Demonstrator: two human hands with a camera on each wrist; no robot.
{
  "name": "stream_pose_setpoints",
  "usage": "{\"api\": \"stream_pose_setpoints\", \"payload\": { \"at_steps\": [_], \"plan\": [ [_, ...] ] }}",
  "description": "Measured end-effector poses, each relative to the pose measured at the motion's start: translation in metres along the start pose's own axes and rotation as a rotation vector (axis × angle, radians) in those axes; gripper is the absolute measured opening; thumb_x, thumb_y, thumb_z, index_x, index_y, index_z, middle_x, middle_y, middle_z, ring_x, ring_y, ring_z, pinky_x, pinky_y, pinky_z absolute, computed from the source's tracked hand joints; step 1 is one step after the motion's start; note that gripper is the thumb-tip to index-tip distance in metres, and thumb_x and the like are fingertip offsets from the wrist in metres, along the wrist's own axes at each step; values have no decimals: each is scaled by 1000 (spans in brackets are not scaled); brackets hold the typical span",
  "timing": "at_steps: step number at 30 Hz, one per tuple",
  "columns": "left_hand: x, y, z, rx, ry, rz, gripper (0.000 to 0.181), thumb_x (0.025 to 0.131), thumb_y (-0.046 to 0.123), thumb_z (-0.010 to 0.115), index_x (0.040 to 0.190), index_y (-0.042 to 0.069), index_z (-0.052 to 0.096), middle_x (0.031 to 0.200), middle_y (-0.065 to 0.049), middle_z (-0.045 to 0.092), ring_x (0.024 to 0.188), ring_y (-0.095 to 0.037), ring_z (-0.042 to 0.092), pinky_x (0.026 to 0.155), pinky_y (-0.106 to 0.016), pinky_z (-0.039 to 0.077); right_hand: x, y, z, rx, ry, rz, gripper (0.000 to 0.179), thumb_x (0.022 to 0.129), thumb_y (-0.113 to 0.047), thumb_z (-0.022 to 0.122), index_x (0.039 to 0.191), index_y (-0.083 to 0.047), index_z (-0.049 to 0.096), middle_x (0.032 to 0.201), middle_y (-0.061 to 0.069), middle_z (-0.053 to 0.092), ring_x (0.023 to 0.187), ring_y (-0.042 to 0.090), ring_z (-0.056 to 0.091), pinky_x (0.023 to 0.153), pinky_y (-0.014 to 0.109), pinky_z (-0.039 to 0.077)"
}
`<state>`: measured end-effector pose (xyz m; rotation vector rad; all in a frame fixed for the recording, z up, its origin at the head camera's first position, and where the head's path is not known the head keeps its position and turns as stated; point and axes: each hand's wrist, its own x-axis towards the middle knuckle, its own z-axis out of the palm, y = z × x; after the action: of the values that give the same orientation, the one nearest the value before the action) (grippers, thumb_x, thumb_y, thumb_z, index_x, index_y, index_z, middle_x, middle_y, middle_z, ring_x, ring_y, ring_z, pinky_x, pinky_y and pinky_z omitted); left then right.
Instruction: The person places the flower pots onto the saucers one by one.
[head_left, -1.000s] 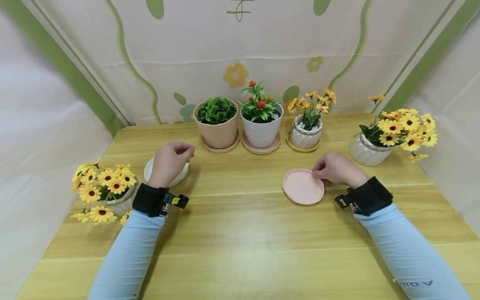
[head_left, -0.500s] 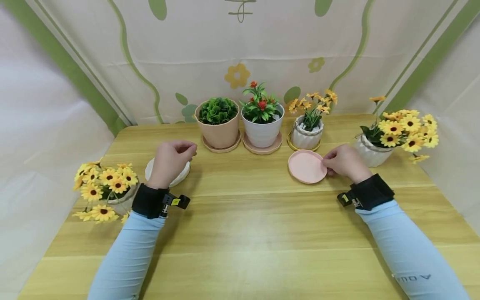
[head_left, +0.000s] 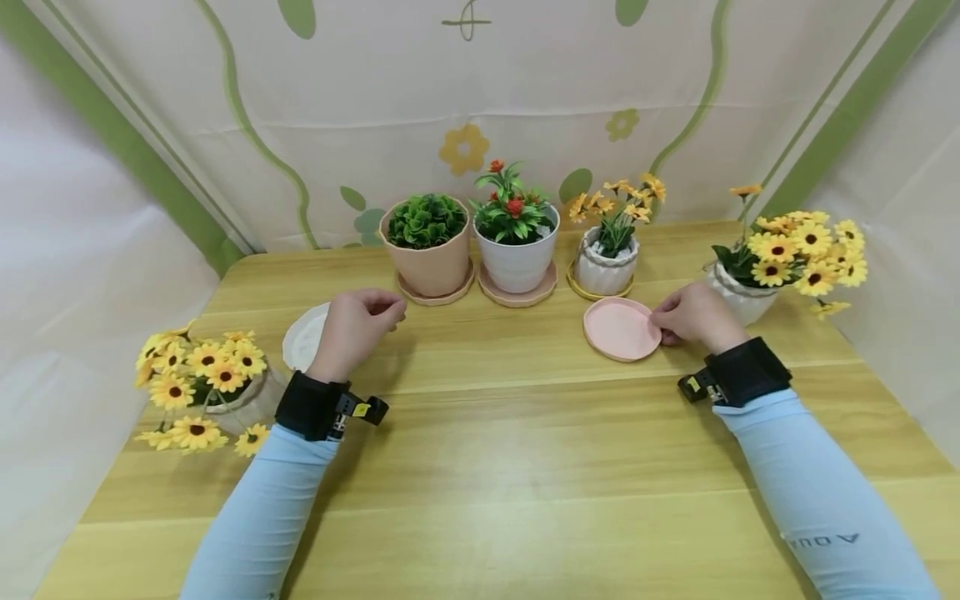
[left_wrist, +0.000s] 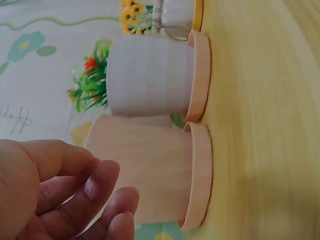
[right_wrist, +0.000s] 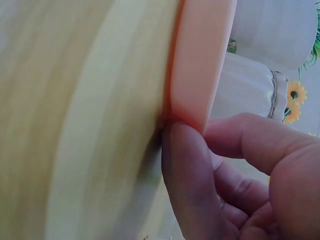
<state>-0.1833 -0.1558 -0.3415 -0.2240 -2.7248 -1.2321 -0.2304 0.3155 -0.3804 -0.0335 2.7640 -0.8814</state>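
Note:
My right hand (head_left: 693,318) pinches the right rim of a round pink saucer (head_left: 622,329), thumb on one side and fingertips on the other. In the right wrist view the pink saucer (right_wrist: 200,60) lies close along the wooden surface. At the left, my left hand (head_left: 356,329) hovers with fingers loosely curled and nothing between them. Part of a white saucer (head_left: 302,337) shows beside that hand; the rest is hidden behind it. The left wrist view has the relaxed left hand (left_wrist: 75,195) in front of a peach pot (left_wrist: 145,170).
Along the back stand a leafy peach pot (head_left: 427,258), a white pot with red flowers (head_left: 517,258) and a small white pot (head_left: 606,265), each on its own saucer. Pots of yellow flowers stand at far left (head_left: 251,400) and far right (head_left: 742,292) of the wooden table (head_left: 487,467).
My right hand has slid the pink saucer back toward the small white pot and slightly right. My left hand has shifted a little right, uncovering more of the white saucer.

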Motion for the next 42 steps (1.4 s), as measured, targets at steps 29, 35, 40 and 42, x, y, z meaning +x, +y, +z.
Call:
{"api": "stream_pose_setpoints", "payload": {
  "at_steps": [29,35,40,42],
  "plan": [
    [-5,13,19,43,-85,29,20,98,20,64,105,6,76,90,-6,73,79,-18,65,72,-36,51,0,1,-2,25,-24,32,33,96,-23,63,106,8,70,69,3,69,65,15,65,61,30,46],
    [-19,35,-9,64,21,86,25,99,25,63,109,6,75,93,-5,73,79,-16,65,68,-32,51,-5,4,-5,33,-3,30,40,99,-28,57,109,9,69,69,3,69,65,16,66,61,30,46],
    [-43,57,-50,113,173,134,27,99,27,64,112,6,74,94,-8,74,77,-12,65,63,-19,48,-6,7,-6,19,13,23,41,100,-29,55,108,9,69,68,3,69,64,15,66,61,30,46],
    [-52,64,-69,124,242,119,27,98,28,65,111,7,75,93,-7,74,76,-7,65,62,-15,48,-7,7,-7,17,13,25,42,100,-29,55,108,10,69,68,3,69,64,15,66,62,30,46]
  ]
}}
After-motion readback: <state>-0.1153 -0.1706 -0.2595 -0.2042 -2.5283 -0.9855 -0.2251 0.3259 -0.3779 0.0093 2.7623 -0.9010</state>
